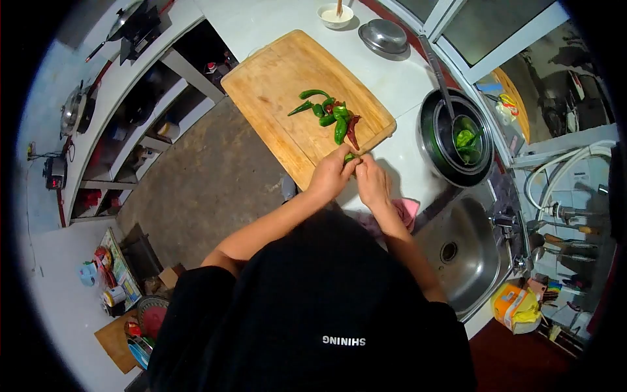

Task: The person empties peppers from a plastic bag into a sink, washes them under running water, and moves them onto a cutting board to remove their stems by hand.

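Several green and dark red peppers (341,124) lie in a loose pile on the wooden cutting board (274,81). Just below the pile, at the board's near edge, my left hand (333,171) holds a green pepper (350,158), its fingers closed round it. My right hand (372,179) is pinched on the same pepper from the other side, fingertips close to those of my left hand. Right of the board, a dark bowl (428,140) holds a ladle or strainer with green peppers (466,138) in it.
The steel sink (470,268) lies at the lower right, with a pink cloth (406,212) beside my right wrist. Beyond the board are a white bowl (336,23) and an upturned metal bowl (384,38). Shelves (163,104) stand at the left.
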`<state>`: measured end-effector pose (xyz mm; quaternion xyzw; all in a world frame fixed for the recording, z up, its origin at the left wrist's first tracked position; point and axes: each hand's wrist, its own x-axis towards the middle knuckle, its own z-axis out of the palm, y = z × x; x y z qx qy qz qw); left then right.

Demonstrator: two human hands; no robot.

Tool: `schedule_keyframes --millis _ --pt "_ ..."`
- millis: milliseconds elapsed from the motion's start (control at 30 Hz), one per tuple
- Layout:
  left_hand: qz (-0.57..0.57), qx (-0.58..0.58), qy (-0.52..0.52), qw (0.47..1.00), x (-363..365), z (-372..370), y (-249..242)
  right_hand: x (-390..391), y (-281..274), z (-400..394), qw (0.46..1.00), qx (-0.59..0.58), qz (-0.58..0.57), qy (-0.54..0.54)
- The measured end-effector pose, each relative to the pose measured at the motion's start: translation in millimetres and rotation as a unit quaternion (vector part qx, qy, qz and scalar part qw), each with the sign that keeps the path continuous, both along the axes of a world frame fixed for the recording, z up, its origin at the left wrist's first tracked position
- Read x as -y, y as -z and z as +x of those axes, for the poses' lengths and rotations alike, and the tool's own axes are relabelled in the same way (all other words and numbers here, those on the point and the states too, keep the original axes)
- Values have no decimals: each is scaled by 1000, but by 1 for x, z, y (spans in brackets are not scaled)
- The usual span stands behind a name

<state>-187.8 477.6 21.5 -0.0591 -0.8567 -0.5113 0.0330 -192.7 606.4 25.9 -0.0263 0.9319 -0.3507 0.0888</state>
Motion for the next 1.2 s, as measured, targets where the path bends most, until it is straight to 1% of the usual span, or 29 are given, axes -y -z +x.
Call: schedule_keyframes --millis 167,267,433,467,500,533,600,633,700,733,767,800,867,967,1000,1033,1067,1100,1167,1200 --pt "-17 -37 -5 999 0 -5 1 1 24 -10 995 11 -95 33" --pt "-29 -44 -3 999 2 -6 7 3 59 -14 969 82 -225 63" --pt "-62 -42 -14 997 4 -6 16 9 83 -16 953 107 -256 120" --pt "-50 -26 -13 998 3 -7 16 11 84 -17 949 112 -265 127" --pt "-39 -10 -12 999 3 -8 17 18 55 -15 889 216 -350 202" --pt "-29 6 -12 999 3 -9 17 18 46 -14 882 215 -367 202" --pt "45 -1 -30 999 4 -14 14 19 33 -15 867 215 -402 199" --pt "80 -4 -39 996 6 -17 12 17 24 -15 856 201 -450 159" --pt "204 58 -51 976 12 -23 -7 10 2 -18 821 169 -540 76" --pt "264 88 -55 959 16 -25 -21 7 -9 -19 829 153 -536 42" --pt "335 123 -25 934 20 -24 -36 5 -21 -19 837 136 -531 7" --pt "380 124 -3 916 22 -23 -47 2 -35 -18 842 118 -525 -27" --pt "467 128 42 874 25 -20 -68 -3 -70 -13 862 90 -496 -60" --pt "521 54 105 845 26 -1 -126 -6 -149 10 900 41 -424 -87" --pt "542 32 123 831 26 9 -148 -6 -178 23 902 23 -422 -85" --pt "515 -14 127 848 25 22 -175 -7 -197 36 904 7 -419 -83" --pt "485 -58 130 863 26 33 -198 -11 -209 44 909 -27 -397 -127" --pt "486 -88 212 843 29 36 -211 -18 -214 46 895 -88 -380 -215" --pt "513 -131 284 799 28 44 -229 -29 -219 54 831 -179 -380 -364" --pt "543 -144 275 780 21 51 -238 -29 -219 63 815 -183 -415 -360"
